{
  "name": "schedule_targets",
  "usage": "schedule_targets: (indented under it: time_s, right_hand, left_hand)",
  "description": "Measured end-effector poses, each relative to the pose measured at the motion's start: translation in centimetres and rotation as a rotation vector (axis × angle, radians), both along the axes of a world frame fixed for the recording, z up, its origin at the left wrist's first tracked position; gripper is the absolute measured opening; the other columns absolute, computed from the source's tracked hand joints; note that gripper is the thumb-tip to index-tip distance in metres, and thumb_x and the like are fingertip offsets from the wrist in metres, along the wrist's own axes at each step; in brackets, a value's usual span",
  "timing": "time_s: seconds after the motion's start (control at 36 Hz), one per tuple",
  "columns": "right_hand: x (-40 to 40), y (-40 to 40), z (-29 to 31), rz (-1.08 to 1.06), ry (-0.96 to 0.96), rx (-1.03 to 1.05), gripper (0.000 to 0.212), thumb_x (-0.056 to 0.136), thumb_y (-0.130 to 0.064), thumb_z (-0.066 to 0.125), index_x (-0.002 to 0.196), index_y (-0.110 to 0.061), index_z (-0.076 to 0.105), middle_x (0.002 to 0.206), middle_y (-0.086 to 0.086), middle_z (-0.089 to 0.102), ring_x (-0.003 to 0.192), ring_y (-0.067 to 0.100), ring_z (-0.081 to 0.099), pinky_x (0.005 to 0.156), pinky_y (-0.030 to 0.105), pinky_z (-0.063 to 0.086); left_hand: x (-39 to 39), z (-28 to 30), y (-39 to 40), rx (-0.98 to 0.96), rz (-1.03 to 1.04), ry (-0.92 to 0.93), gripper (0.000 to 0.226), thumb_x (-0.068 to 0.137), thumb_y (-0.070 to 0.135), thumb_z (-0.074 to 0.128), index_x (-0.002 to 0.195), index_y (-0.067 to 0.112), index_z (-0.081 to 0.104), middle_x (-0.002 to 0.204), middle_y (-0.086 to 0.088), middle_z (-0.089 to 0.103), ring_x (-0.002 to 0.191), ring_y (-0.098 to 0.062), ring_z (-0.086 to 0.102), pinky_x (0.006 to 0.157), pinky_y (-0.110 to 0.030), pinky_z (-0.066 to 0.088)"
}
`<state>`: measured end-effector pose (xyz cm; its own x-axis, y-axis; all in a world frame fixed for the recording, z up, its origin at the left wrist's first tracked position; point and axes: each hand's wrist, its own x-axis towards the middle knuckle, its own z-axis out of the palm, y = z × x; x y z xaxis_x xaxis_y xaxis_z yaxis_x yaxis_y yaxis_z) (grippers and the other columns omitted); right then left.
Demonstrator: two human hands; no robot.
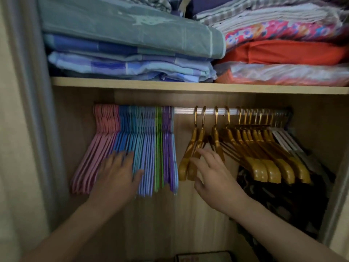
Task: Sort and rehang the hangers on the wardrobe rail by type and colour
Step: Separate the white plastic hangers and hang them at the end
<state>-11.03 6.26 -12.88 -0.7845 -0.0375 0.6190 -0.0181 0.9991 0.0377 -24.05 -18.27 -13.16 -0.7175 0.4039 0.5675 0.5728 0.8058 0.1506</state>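
Fingers of the right hand [213, 178] curl round the lower arms of two wooden hangers [190, 157], thumb beneath their ends. Left hand [119, 173] lies flat with straight fingers against the blue plastic hangers [130, 133]. On the wardrobe rail [186, 111], from the left, hang pink hangers [98, 140], the blue ones, green hangers [158, 140] and purple hangers [168, 144], packed tight. A bare stretch of rail parts them from the wooden hangers, with white hangers [285, 140] at the far right. Folded bedding [132, 44] is stacked on the shelf [170, 86] above.
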Motion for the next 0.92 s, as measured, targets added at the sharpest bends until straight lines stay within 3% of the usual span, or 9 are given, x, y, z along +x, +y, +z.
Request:
schedule_targets:
  time_s: [0.06, 0.11, 0.22, 0.31, 0.44, 0.58, 0.81, 0.86, 0.92]
  right_hand:
    - [-1.4, -1.8, 0.2, 0.092, 0.076, -0.058, 0.046, 0.093, -0.020, 0.061, 0.139, -0.021, 0.054, 0.146, -0.002, 0.044, 0.139, 0.013, 0.035, 0.117, 0.025, 0.031]
    - [-2.9, -3.6, 0.6, 0.136, 0.084, -0.081, 0.040, 0.096, -0.023, 0.059, 0.135, -0.020, 0.058, 0.140, -0.002, 0.050, 0.130, 0.015, 0.043, 0.111, 0.020, 0.029]
    - [-5.7, -5.9, 1.6, 0.084, -0.020, -0.031, 0.035, 0.098, -0.027, 0.052, 0.131, -0.018, 0.057, 0.135, 0.005, 0.051, 0.125, 0.026, 0.047, 0.111, 0.042, 0.039]
    - [-7.4, -5.7, 3.0, -0.151, -0.152, 0.013, 0.038, 0.093, -0.027, 0.055, 0.129, -0.014, 0.056, 0.133, 0.010, 0.052, 0.128, 0.034, 0.044, 0.113, 0.048, 0.033]
    - [-10.2, -2.9, 4.9, -0.504, -0.354, 0.015, 0.052, 0.093, -0.033, 0.053, 0.143, -0.016, 0.048, 0.148, 0.015, 0.039, 0.139, 0.042, 0.029, 0.115, 0.055, 0.026]
    - [-13.1, -0.3, 5.7, -0.576, -0.408, 0.235, 0.062, 0.095, -0.034, 0.057, 0.151, -0.013, 0.039, 0.159, 0.018, 0.028, 0.150, 0.044, 0.014, 0.120, 0.060, 0.017]
    - [-13.6, 3.2, 8.2, -0.754, -0.471, 0.224, 0.047, 0.097, -0.030, 0.051, 0.142, -0.017, 0.053, 0.157, 0.017, 0.036, 0.148, 0.044, 0.015, 0.115, 0.056, 0.025]
    - [-13.0, 1.9, 8.0, -0.727, -0.465, 0.210, 0.047, 0.096, -0.030, 0.051, 0.142, -0.019, 0.052, 0.158, 0.017, 0.032, 0.146, 0.043, 0.017, 0.116, 0.054, 0.024]
    - [-12.2, 0.2, 7.5, -0.587, -0.364, 0.119, 0.043, 0.097, -0.030, 0.051, 0.138, -0.017, 0.056, 0.150, 0.017, 0.039, 0.139, 0.039, 0.029, 0.111, 0.047, 0.032]
  left_hand:
    - [-0.9, -0.3, -1.3, 0.014, 0.046, -0.012, 0.083, 0.089, 0.061, 0.027, 0.143, 0.004, 0.053, 0.143, -0.021, 0.056, 0.132, -0.041, 0.049, 0.111, -0.055, 0.042]
    - [-1.1, -0.7, -2.0, -0.002, 0.077, -0.030, 0.084, 0.087, 0.062, 0.027, 0.141, 0.006, 0.056, 0.142, -0.020, 0.057, 0.131, -0.040, 0.049, 0.111, -0.054, 0.042]
    - [-0.9, -1.9, -2.3, -0.011, 0.089, -0.019, 0.083, 0.085, 0.064, 0.028, 0.139, 0.009, 0.059, 0.142, -0.018, 0.057, 0.132, -0.040, 0.049, 0.111, -0.054, 0.043]
    - [-0.9, -2.2, -2.8, -0.007, 0.089, -0.019, 0.080, 0.084, 0.064, 0.032, 0.137, 0.011, 0.061, 0.140, -0.018, 0.058, 0.131, -0.041, 0.049, 0.109, -0.054, 0.044]
    - [-0.6, -1.5, -3.0, -0.011, 0.101, -0.019, 0.076, 0.084, 0.062, 0.033, 0.133, 0.012, 0.064, 0.136, -0.018, 0.060, 0.127, -0.042, 0.052, 0.105, -0.055, 0.047]
    - [-0.8, -0.8, -2.4, -0.026, 0.085, -0.021, 0.083, 0.083, 0.066, 0.028, 0.138, 0.013, 0.061, 0.143, -0.018, 0.055, 0.134, -0.040, 0.047, 0.111, -0.054, 0.042]
    - [-1.2, 0.6, -2.3, -0.019, 0.090, -0.034, 0.095, 0.077, 0.071, 0.016, 0.147, 0.017, 0.051, 0.151, -0.015, 0.046, 0.142, -0.035, 0.037, 0.119, -0.048, 0.032]
    - [-1.3, 0.8, -2.3, -0.021, 0.103, -0.046, 0.097, 0.076, 0.071, 0.014, 0.148, 0.017, 0.050, 0.152, -0.015, 0.045, 0.142, -0.035, 0.036, 0.119, -0.047, 0.031]
    - [-1.3, 0.8, -2.2, -0.019, 0.115, -0.062, 0.098, 0.075, 0.071, 0.013, 0.150, 0.017, 0.048, 0.154, -0.015, 0.044, 0.142, -0.035, 0.036, 0.119, -0.046, 0.031]
